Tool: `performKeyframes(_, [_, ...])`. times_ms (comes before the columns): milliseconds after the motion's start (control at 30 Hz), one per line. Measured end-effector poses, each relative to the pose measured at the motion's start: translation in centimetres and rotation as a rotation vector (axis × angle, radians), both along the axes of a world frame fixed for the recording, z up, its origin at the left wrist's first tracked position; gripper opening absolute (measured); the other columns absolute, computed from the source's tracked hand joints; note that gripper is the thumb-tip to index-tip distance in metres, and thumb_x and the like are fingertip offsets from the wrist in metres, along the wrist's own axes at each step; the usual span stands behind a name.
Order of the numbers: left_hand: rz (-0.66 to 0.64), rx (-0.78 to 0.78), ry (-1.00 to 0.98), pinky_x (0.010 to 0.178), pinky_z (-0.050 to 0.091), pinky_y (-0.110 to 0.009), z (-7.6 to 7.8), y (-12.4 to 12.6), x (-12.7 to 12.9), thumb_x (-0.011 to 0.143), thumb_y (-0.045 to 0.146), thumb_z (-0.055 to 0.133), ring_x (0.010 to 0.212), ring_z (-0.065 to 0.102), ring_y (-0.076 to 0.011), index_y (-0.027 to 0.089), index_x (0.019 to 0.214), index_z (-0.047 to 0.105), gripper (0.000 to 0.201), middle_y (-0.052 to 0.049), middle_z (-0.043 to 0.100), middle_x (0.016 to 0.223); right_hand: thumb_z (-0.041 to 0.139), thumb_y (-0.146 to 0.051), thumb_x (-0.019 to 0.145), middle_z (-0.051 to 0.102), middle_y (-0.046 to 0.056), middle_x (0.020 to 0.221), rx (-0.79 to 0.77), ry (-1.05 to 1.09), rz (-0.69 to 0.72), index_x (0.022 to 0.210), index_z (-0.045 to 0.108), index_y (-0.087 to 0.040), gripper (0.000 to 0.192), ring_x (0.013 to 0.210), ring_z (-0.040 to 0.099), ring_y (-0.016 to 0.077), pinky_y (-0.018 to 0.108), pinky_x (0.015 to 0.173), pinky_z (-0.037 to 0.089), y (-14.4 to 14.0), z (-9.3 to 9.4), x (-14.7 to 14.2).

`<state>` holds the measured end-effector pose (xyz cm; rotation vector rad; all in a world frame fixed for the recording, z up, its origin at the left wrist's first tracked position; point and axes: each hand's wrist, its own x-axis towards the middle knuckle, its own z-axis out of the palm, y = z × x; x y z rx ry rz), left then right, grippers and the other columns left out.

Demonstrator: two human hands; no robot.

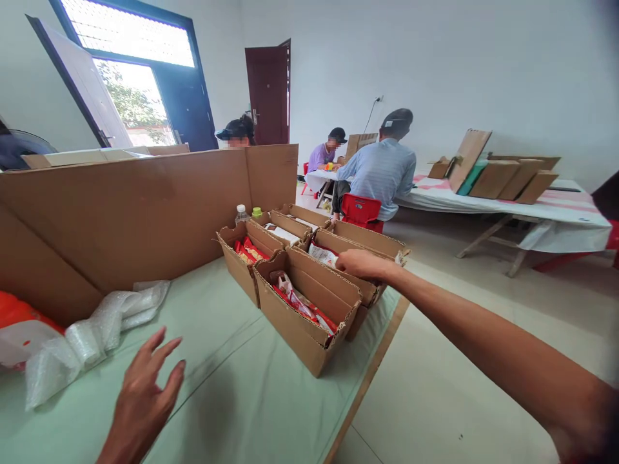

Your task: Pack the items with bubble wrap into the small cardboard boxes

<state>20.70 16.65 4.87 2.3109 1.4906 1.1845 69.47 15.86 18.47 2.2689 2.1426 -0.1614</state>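
Observation:
Above the green table cover (213,361), my left hand (145,380) hovers with fingers spread and nothing in it. My right hand (362,264) reaches down into a cardboard box (333,240) in the right part of the group; its fingertips are hidden by the box and the hand itself. Beside those fingers lies a white and red packet (323,255). The nearest cardboard box (294,322) holds red and white packets (302,299). To its left, another box (242,270) contains red packets (250,250). White packets (283,233) fill a box behind.
Bubble wrap (97,328) and an orange and white bag (24,328) lie at the left. A tall cardboard panel (145,212) borders the table, whose wooden edge (372,367) is at right. Two bottles (242,214) stand behind the boxes. Several people sit beyond, one in a striped shirt (380,171).

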Motion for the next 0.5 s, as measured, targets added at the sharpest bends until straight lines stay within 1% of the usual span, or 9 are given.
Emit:
performKeyframes(67, [-0.085,0.011,-0.078,0.101,0.052,-0.053,2.3,-1.2,3.2,0.087,0.042,0.058,0.128,0.058,-0.0329,0.029,0.112,0.069,0.031,-0.009,0.059,0.142,0.059,-0.031,0.078,0.068,0.004,0.063,0.069,0.0,-0.044,0.063,0.067,-0.019,0.02,0.065,0.063,0.018,0.026,0.059,0.04,-1.0,3.1,0.1])
performKeyframes(133, [-0.19,-0.04,-0.169,0.109,0.045,-0.055,4.6,-2.2,6.4,0.084,0.039,0.064,0.132,0.055,-0.0326,0.03,0.114,0.069,0.032,-0.009,0.057,0.145,0.055,-0.033,0.081,0.066,0.001,0.062,0.21,0.081,-0.042,0.064,0.066,-0.02,0.024,0.064,0.06,0.0159,0.025,0.058,0.038,-2.4,6.1,-0.9])
performKeyframes(200, [-0.301,-0.198,-0.365,0.112,0.042,-0.054,6.7,-3.1,9.5,0.08,0.042,0.07,0.137,0.05,-0.0332,0.03,0.129,0.061,0.051,-0.01,0.053,0.149,0.056,-0.036,0.082,0.062,-0.001,0.06,0.346,0.204,0.034,0.065,0.065,-0.02,0.025,0.061,0.057,0.014,0.025,0.057,0.037,-4.0,7.9,-3.7])
performKeyframes(267, [-0.466,-0.421,-0.68,0.109,0.045,-0.05,8.2,-3.7,12.3,0.076,0.047,0.075,0.136,0.051,-0.0336,0.03,0.147,0.042,0.08,-0.013,0.048,0.153,0.057,-0.034,0.082,0.063,-0.002,0.061,0.369,0.285,0.194,0.067,0.067,-0.022,0.022,0.058,0.054,0.0129,0.025,0.056,0.036,-5.2,8.2,-8.1])
performKeyframes(333, [-0.602,-0.623,-0.955,0.102,0.05,-0.045,8.7,-4.1,14.4,0.075,0.051,0.075,0.13,0.056,-0.0337,0.027,0.15,0.037,0.087,-0.015,0.052,0.149,0.06,-0.03,0.082,0.066,-0.003,0.063,0.257,0.314,0.447,0.069,0.07,-0.024,0.018,0.06,0.056,0.0132,0.025,0.06,0.039,-5.7,7.3,-12.6])
performKeyframes(400, [-0.593,-0.758,-1.129,0.093,0.052,-0.04,8.1,-4.4,14.9,0.077,0.048,0.072,0.119,0.062,-0.0317,0.022,0.142,0.047,0.074,-0.014,0.063,0.135,0.064,-0.03,0.081,0.071,-0.003,0.071,0.099,0.374,0.671,0.078,0.074,-0.027,0.011,0.068,0.061,0.0148,0.026,0.068,0.044,-5.2,6.5,-15.6])
performKeyframes(433, [-0.526,-0.792,-1.175,0.089,0.052,-0.037,7.6,-4.5,14.5,0.078,0.046,0.07,0.113,0.065,-0.0297,0.02,0.136,0.052,0.066,-0.013,0.068,0.125,0.066,-0.032,0.082,0.073,-0.002,0.076,0.052,0.428,0.71,0.083,0.075,-0.027,0.011,0.072,0.063,0.0156,0.027,0.071,0.046,-4.4,6.3,-16.0])
performKeyframes(467, [-0.443,-0.805,-1.187,0.084,0.051,-0.034,6.8,-4.6,13.6,0.078,0.043,0.069,0.105,0.066,-0.0274,0.018,0.13,0.056,0.059,-0.011,0.071,0.116,0.066,-0.034,0.082,0.074,-0.002,0.08,0.055,0.491,0.69,0.089,0.076,-0.027,0.014,0.074,0.064,0.0163,0.027,0.072,0.047,-3.3,6.3,-15.7])
performKeyframes(500, [-0.357,-0.799,-1.166,0.081,0.05,-0.032,5.9,-4.7,12.3,0.077,0.04,0.069,0.098,0.067,-0.0248,0.017,0.125,0.059,0.054,-0.009,0.072,0.109,0.064,-0.036,0.084,0.075,0.0,0.083,0.102,0.546,0.61,0.092,0.076,-0.025,0.018,0.074,0.065,0.0167,0.027,0.071,0.047,-1.8,6.4,-14.8])
